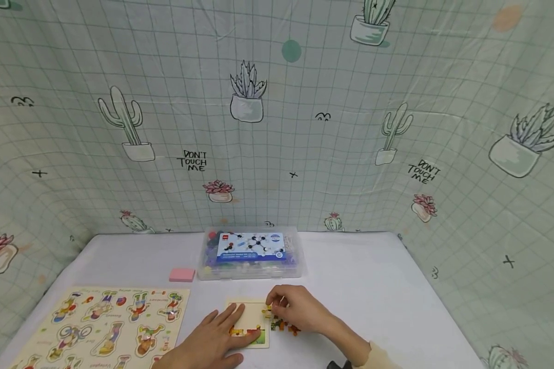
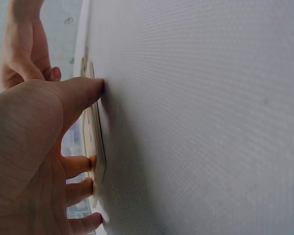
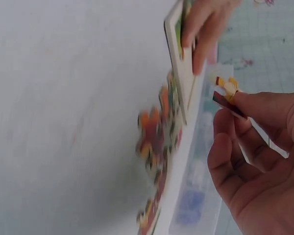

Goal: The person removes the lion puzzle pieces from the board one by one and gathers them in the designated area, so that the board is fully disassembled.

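A small wooden jigsaw board (image 1: 251, 311) lies on the white table, with a few colourful pieces along its near edge. My left hand (image 1: 214, 341) rests on its left side, fingers spread; in the left wrist view the thumb touches the tabletop beside the board. Between thumb and fingers, my right hand (image 1: 300, 310) pinches a yellow and dark red puzzle piece (image 3: 229, 92), raised above the table by the board's right edge. Loose puzzle pieces (image 3: 154, 129) lie in a heap under that hand, which partly hides them in the head view.
At the left lies a large wooden board (image 1: 85, 344) with sports-figure pieces. A clear plastic case (image 1: 203, 274) with a molecule-model label stands at the back, and a pink block (image 1: 182, 275) lies left of it. A dark object (image 1: 339, 365) shows at the near edge.
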A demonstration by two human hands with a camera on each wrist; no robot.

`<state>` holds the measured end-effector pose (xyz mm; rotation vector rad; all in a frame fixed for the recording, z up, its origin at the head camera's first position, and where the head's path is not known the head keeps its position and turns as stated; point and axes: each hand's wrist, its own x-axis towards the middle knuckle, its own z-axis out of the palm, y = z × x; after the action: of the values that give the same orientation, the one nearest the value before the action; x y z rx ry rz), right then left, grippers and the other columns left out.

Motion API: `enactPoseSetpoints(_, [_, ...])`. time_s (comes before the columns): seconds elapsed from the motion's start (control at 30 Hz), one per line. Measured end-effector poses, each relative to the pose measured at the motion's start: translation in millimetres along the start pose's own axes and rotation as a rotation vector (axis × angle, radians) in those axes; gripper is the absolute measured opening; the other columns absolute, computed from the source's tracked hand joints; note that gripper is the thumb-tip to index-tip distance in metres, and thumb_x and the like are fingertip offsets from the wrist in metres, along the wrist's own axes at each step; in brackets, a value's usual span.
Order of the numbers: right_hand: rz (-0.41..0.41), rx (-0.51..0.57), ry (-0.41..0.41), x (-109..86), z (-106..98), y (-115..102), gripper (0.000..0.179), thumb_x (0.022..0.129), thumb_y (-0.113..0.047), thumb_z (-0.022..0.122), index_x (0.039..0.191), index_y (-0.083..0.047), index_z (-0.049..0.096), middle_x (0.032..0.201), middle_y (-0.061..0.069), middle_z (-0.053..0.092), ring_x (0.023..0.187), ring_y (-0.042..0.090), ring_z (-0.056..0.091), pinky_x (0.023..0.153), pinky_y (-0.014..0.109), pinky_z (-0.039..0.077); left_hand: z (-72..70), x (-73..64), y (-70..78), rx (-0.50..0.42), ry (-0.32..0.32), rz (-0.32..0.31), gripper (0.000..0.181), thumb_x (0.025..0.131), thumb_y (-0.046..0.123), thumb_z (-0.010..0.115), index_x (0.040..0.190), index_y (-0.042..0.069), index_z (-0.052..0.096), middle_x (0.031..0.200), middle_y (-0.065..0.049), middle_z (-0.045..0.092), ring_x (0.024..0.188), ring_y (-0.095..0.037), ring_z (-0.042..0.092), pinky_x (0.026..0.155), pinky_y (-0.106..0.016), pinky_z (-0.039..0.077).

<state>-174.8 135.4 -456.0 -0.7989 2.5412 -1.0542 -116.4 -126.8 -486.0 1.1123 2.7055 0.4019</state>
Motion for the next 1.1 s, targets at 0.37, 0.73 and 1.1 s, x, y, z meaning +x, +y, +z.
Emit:
enactPoseSetpoints(0.37, [0.038,-0.006,0.004,-36.2,-37.6,36.7,0.013,0.093,-0.007,0.067,0.097,-0.018,0.071,0.082,-0.009,0.066,0.069,0.005,0.06,0.064,0.023,0.048,1.7,0.4,-0.6,0.003,-0.011,-0.012,0.049,0.102,0.059,0.04,0.149,0.046,0.046,0.158,-0.023,0.036,0.145,-0.044,0.034,0.101,-0.069,0.038])
enactPoseSetpoints(0.73, [0.077,0.043,-0.064,-49.8,-39.7,62.6,0.016,0.091,-0.003,0.064,0.099,-0.013,0.073,0.077,-0.006,0.067,0.065,0.006,0.062,0.061,0.021,0.048,-0.7,-0.3,2.4,-0.023,-0.01,-0.012,0.048,0.103,0.055,0.041,0.15,0.044,0.046,0.158,-0.023,0.035,0.145,-0.045,0.033,0.101,-0.07,0.036])
enactPoseSetpoints(1.1, [0.103,0.021,-0.057,-45.7,-35.9,61.0,0.011,0.091,-0.008,0.07,0.097,-0.016,0.075,0.073,-0.008,0.066,0.063,0.007,0.061,0.06,0.021,0.048,-0.8,0.5,1.4,-0.026,-0.015,-0.006,0.048,0.104,0.054,0.04,0.15,0.044,0.045,0.159,-0.023,0.035,0.145,-0.044,0.033,0.1,-0.07,0.037])
